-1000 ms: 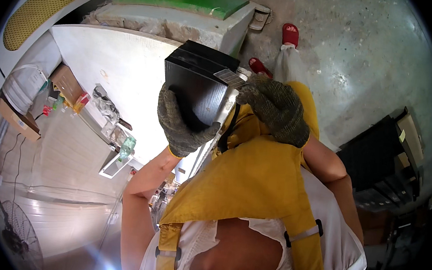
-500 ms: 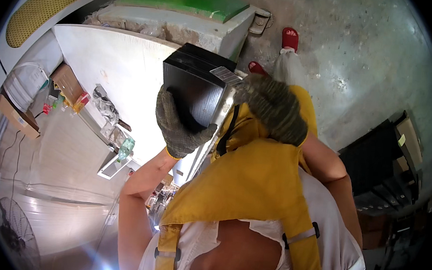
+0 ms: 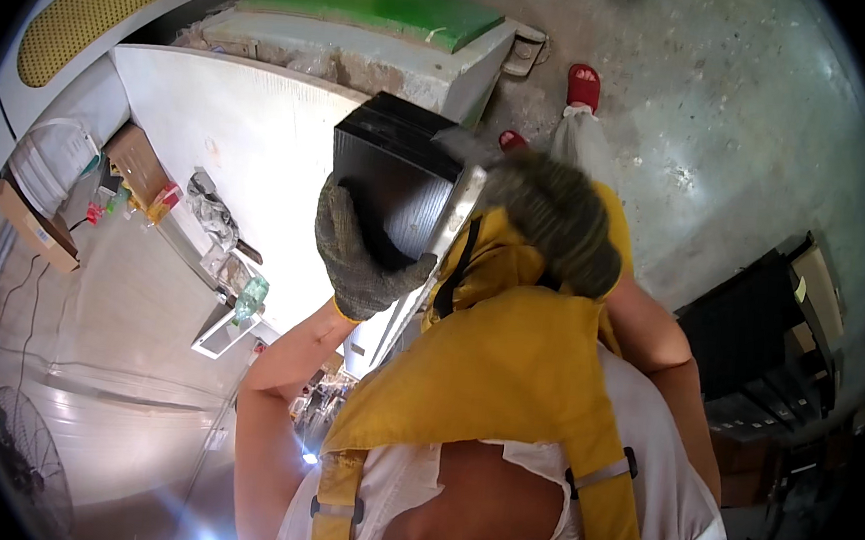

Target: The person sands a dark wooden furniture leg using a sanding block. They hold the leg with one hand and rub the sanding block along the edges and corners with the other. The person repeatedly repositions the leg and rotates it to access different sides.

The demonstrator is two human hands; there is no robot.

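Note:
On the near edge of a white table rests a stack of black wood-grain boards, or a box with a seam along its side; I cannot tell which. My left hand, in a dark knitted glove, grips its near left corner, with the thumb along the front side. My right hand, gloved the same way and blurred by motion, is closed at the right of the boards. From its fingers a thin flat grey plate sticks out over the boards' right edge. The plate's other end is hidden in the glove.
A green-topped white block stands behind the table. To the left are a clear green bottle, cardboard boxes and a fan. Stacked black panels stand at the right. I wear a yellow apron.
My right hand has shifted slightly right and tilted, and the flat plate in it has blurred. My left hand still holds the boards; the whole view has shifted a little.

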